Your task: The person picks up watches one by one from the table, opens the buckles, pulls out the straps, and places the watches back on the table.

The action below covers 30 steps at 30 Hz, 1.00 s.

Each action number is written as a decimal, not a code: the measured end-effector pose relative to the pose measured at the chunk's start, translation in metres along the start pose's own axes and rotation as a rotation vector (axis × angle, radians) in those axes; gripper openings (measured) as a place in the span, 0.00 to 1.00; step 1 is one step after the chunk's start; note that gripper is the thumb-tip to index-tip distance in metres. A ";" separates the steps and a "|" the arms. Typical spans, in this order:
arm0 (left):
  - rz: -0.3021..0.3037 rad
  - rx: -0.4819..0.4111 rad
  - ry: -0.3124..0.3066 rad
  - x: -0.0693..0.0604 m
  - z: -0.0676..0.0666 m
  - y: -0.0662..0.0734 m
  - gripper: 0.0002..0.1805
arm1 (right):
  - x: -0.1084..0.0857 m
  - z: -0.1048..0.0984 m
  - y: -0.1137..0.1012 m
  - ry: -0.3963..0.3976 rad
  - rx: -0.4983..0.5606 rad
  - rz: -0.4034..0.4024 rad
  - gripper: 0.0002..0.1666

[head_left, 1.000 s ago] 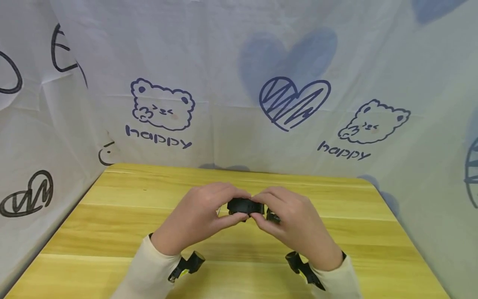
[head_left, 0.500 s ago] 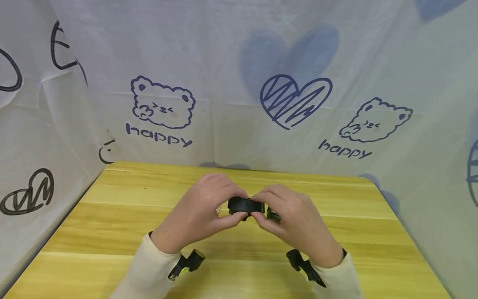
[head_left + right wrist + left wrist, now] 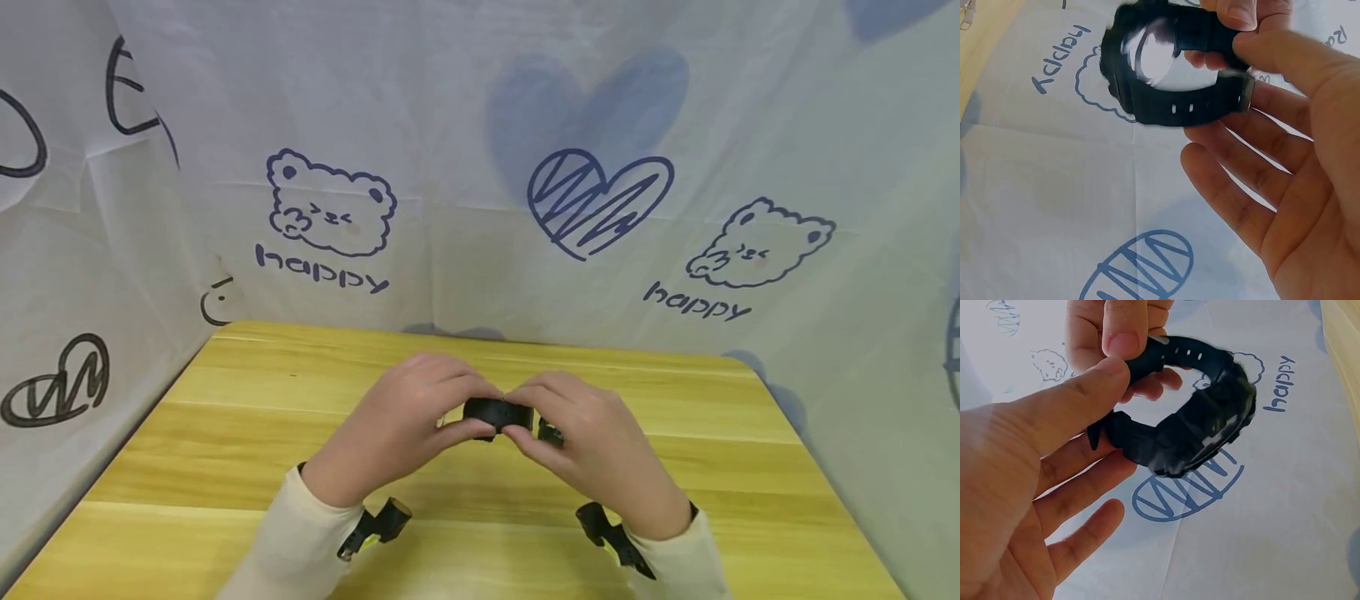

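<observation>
A black wristwatch (image 3: 498, 414) is held up between both hands, its strap bent into a loop. In the left wrist view, the watch case (image 3: 1210, 422) and the holes along the strap are visible. My left hand (image 3: 405, 429) pinches the strap between thumb and fingers from the left. From the right, my right hand (image 3: 592, 446) pinches it too, the fingertips of both hands close together. A metal buckle (image 3: 1247, 92) shows by the right fingers in the right wrist view. The fingertips partly hide where the strap ends meet.
Beneath the hands lies a yellow wood-grain table (image 3: 225, 450). White cloth (image 3: 450, 125) with blue drawings hangs behind it and at the sides. Black camera mounts (image 3: 378, 531) sit on both wrists. A small dark piece (image 3: 551, 432) shows beside the right fingers; its kind is unclear.
The hands stay nearly in place around the watch. The left thumb and fingers have shifted slightly on the strap, and the watch has moved a little to the right.
</observation>
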<state>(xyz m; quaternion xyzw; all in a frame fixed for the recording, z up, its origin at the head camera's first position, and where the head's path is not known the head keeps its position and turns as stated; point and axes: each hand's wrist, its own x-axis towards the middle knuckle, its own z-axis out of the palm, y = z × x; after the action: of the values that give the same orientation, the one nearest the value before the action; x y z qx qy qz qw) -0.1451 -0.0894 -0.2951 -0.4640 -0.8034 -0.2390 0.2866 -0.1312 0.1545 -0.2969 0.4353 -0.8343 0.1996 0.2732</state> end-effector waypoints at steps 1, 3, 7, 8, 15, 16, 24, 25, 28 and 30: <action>-0.001 0.000 -0.001 0.000 0.000 0.000 0.15 | 0.000 0.000 0.000 0.001 -0.001 0.000 0.12; -0.008 0.005 -0.002 0.000 0.000 0.000 0.16 | 0.000 0.000 -0.001 0.004 0.002 -0.005 0.13; -0.022 0.005 -0.012 0.001 -0.001 0.002 0.15 | 0.000 0.000 -0.001 0.001 0.005 -0.013 0.14; -0.026 0.003 -0.015 0.001 -0.001 0.002 0.15 | 0.000 0.000 -0.001 0.003 0.005 -0.016 0.14; -0.046 -0.012 -0.021 0.000 0.001 0.001 0.13 | 0.000 0.002 0.001 0.009 0.003 -0.014 0.17; -0.051 -0.014 -0.022 0.000 0.001 0.001 0.13 | -0.001 0.002 0.002 0.012 0.008 -0.015 0.16; -0.062 -0.027 -0.024 0.001 0.001 -0.001 0.13 | -0.002 0.002 0.005 0.022 0.042 0.005 0.18; -0.062 -0.032 -0.023 0.000 0.001 -0.001 0.13 | -0.002 0.002 0.005 0.021 0.047 0.009 0.18; -0.063 -0.040 -0.021 0.000 0.001 -0.002 0.13 | -0.002 0.002 0.006 0.019 0.060 0.021 0.16; -0.074 -0.043 -0.024 -0.001 0.002 -0.003 0.13 | -0.002 0.001 0.007 0.017 0.058 0.026 0.14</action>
<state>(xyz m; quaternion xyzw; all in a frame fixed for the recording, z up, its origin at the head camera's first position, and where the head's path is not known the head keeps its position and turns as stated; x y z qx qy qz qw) -0.1474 -0.0903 -0.2973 -0.4430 -0.8179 -0.2613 0.2580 -0.1359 0.1588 -0.2999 0.4304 -0.8313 0.2311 0.2650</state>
